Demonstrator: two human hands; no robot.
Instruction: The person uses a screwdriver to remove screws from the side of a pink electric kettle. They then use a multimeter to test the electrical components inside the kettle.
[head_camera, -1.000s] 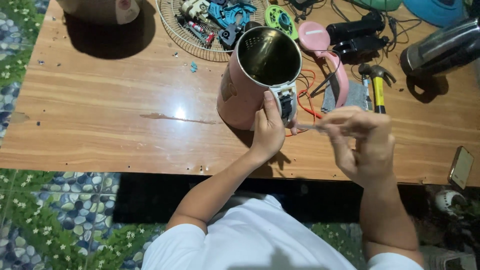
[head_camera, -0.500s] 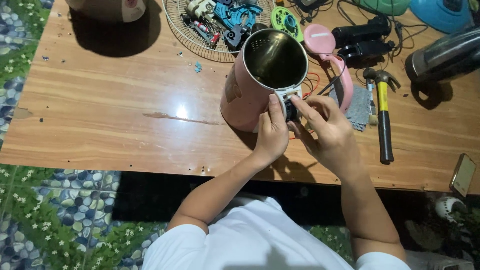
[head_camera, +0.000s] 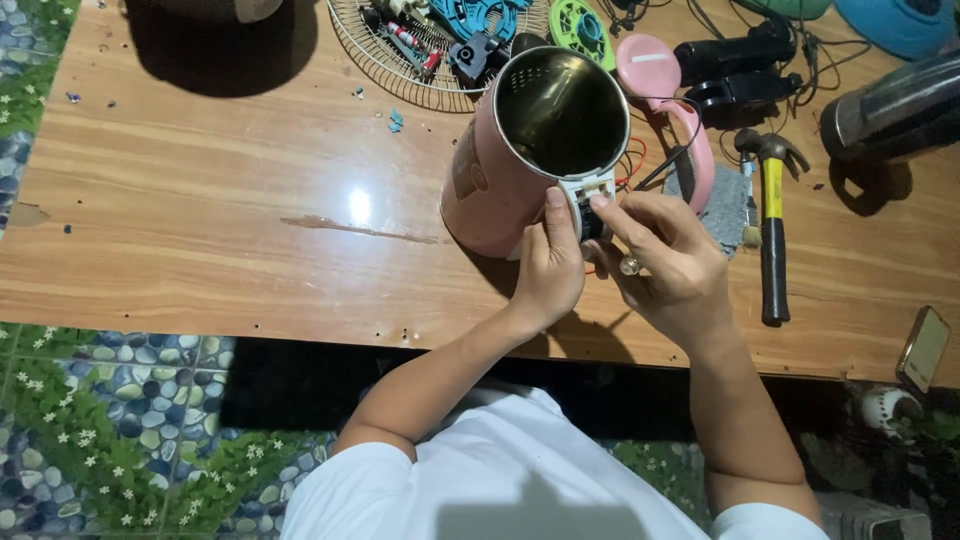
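1. The pink electric kettle (head_camera: 520, 160) sits on the wooden table (head_camera: 220, 220), a bit right of centre in the upper half of the frame. It's tilted toward the camera with no lid on, so you look straight down into the dark metal inside.
2. At the rim nearest the person there's a white plastic bracket (head_camera: 588, 190) with a small black part in it, pretty much where both hands meet.
3. The left hand (head_camera: 548, 270) is curled against the kettle's side just below the rim, thumb stretched up to touch the bracket, steadying the body.
4. The right hand (head_camera: 665, 262) is right beside it, fingers pinched narrow with the index tip on the black part. Can't tell if there's something tiny between the fingers.
5. Just behind the kettle to the right lie a pink lid (head_camera: 648, 65) and a pink handle piece (head_camera: 698, 150), with thin wires running near them.
6. Further right, a hammer (head_camera: 770, 225) with a yellow and black grip lies lengthwise on a grey cloth (head_camera: 722, 205).
7. Top centre: a round wire basket (head_camera: 400, 60) full of small tools and parts.
8. A phone (head_camera: 924, 348) rests at the lower right table edge.
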